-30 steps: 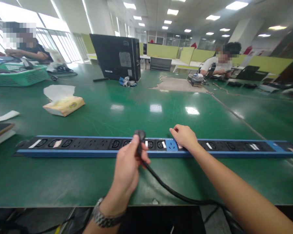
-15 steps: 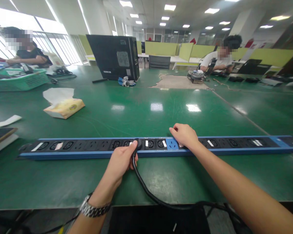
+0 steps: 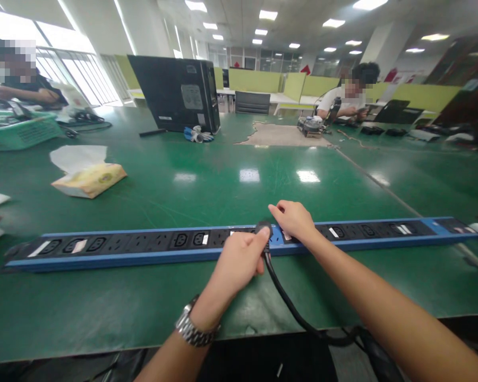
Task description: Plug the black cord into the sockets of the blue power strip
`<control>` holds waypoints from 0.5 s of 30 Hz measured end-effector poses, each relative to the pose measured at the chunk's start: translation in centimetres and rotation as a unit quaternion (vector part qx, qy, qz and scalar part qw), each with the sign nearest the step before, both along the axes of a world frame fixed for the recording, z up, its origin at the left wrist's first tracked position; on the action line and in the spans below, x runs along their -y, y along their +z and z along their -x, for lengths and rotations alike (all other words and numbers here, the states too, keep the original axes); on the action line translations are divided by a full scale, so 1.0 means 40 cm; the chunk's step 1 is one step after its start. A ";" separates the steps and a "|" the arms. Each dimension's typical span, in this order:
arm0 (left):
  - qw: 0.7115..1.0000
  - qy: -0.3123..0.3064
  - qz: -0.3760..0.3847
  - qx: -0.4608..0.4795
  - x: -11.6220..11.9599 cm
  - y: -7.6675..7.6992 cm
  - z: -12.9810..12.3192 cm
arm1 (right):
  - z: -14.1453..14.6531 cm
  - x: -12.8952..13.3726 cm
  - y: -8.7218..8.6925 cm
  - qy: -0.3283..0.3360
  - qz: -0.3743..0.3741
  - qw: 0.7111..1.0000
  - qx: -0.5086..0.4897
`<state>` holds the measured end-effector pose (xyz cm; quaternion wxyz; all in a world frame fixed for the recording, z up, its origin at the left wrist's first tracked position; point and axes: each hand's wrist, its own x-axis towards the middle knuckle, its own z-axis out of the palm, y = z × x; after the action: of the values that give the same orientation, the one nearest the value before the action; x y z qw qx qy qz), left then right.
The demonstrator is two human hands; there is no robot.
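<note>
A long blue and black power strip [image 3: 143, 259] lies across the green table in front of me, its sockets facing up. Between the thumb and fingers of my left hand [image 3: 237, 263] is a black power plug [image 3: 264, 228], held over the strip just left of the blue socket [image 3: 278, 237]. I cannot tell whether its pins are in a socket. A thick black cable [image 3: 289, 305] runs from the plug down over the table's front edge. My right hand [image 3: 295, 219] is closed over the strip's far edge, right of the blue socket; its lower fingers are hidden.
A tissue pack [image 3: 91, 179] sits at the left, beyond the strip. Farther back stand a black computer tower [image 3: 171, 95] with gloves [image 3: 198, 134] beside it and a green basket [image 3: 19, 131]. Two people sit across the table, one on each side.
My left hand has carried the plug rightward along the strip, close to the blue socket and my right hand. My right hand keeps its place on the strip. The view has turned slightly right.
</note>
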<state>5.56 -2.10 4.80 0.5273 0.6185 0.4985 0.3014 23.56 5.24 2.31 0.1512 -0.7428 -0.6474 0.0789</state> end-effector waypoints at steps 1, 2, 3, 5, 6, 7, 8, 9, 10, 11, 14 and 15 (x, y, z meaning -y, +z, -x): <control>1.000 -0.023 0.006 -0.018 -0.008 -0.009 -0.020 | -0.003 0.000 -0.001 -0.003 -0.008 1.000 -0.022; 0.999 -0.037 0.010 -0.035 -0.014 -0.019 -0.036 | -0.007 0.001 -0.001 -0.005 -0.018 0.999 -0.044; 0.998 -0.044 0.010 -0.052 -0.020 -0.027 -0.047 | -0.009 0.002 -0.001 -0.007 -0.027 0.998 -0.064; 0.996 -0.041 0.001 -0.076 -0.028 -0.037 -0.060 | -0.013 0.005 -0.001 -0.006 -0.043 0.995 -0.094; 0.996 -0.039 -0.002 -0.081 -0.031 -0.038 -0.063 | -0.014 0.006 -0.001 -0.005 -0.049 0.994 -0.102; 0.996 -0.039 0.000 -0.080 -0.033 -0.037 -0.064 | -0.015 0.007 -0.002 -0.003 -0.054 0.993 -0.107; 0.996 -0.041 0.009 -0.075 -0.034 -0.037 -0.066 | -0.015 0.007 -0.003 -0.001 -0.056 0.992 -0.111; 0.996 -0.046 0.021 -0.067 -0.035 -0.036 -0.068 | -0.015 0.007 -0.003 0.000 -0.058 0.992 -0.114; 0.997 -0.049 0.032 -0.058 -0.035 -0.036 -0.071 | -0.015 0.006 -0.004 0.000 -0.058 0.991 -0.117; 0.997 -0.050 0.037 -0.054 -0.035 -0.036 -0.075 | -0.016 0.005 -0.004 0.000 -0.058 0.991 -0.119; 0.995 -0.044 -0.007 -0.088 -0.036 -0.033 -0.085 | -0.019 0.006 0.003 0.001 -0.065 0.990 -0.126; 0.992 -0.047 -0.035 -0.115 -0.038 -0.029 -0.084 | -0.019 0.011 0.008 -0.002 -0.078 0.989 -0.128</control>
<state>8.92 -0.57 3.66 0.4582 0.6897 0.5153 0.2207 24.33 4.81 2.65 0.2903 -0.7136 -0.6257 0.1225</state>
